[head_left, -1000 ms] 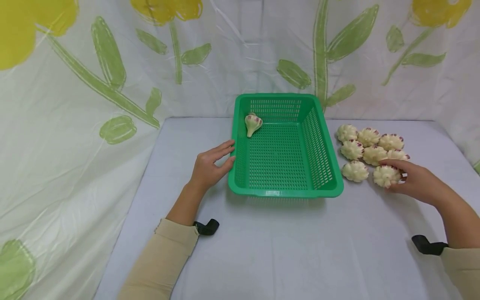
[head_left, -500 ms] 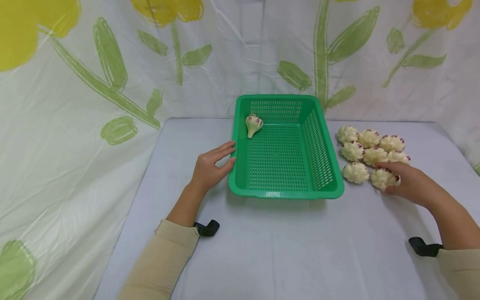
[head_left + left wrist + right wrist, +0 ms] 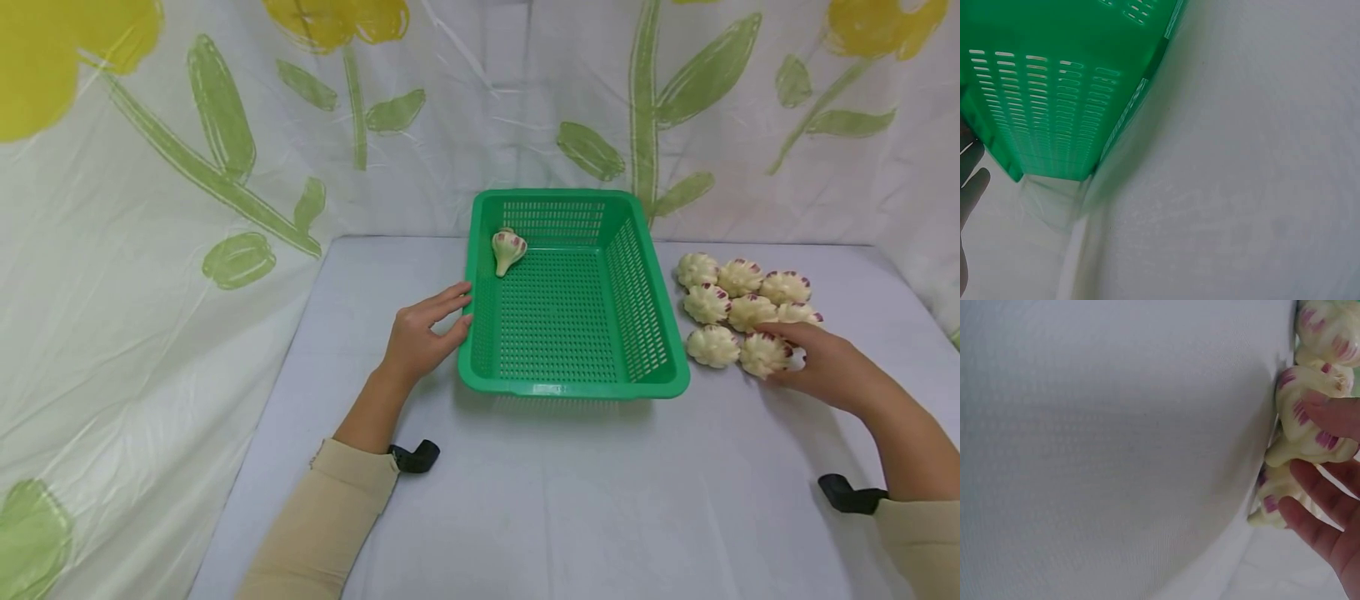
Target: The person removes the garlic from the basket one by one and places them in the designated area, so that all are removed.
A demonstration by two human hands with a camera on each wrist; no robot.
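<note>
A green plastic basket (image 3: pixel 573 389) stands in the middle of the table in the head view, with one garlic bulb (image 3: pixel 509 250) in its back left corner. Straight fingers of my left hand (image 3: pixel 422 332) touch the basket's left rim. To the right of the basket, my right hand (image 3: pixel 831 360) holds a front-row garlic bulb (image 3: pixel 765 355) between thumb and fingers. In the right wrist view the thumb presses on that purple-streaked bulb (image 3: pixel 1307 412), with fingers on its other side. The left wrist view shows the basket's slotted wall (image 3: pixel 1041 100) and only a few fingertips.
Several more garlic bulbs (image 3: pixel 751 312) sit close together behind the held one, and another bulb (image 3: pixel 712 346) lies just to its left. White cloth covers the table (image 3: pixel 585 500). A flower-printed curtain (image 3: pixel 480 117) hangs behind and at the sides.
My right hand has shifted slightly left with the garlic bulb, which has turned and now sits closer to its left neighbour. My left hand and the basket have stayed in place.
</note>
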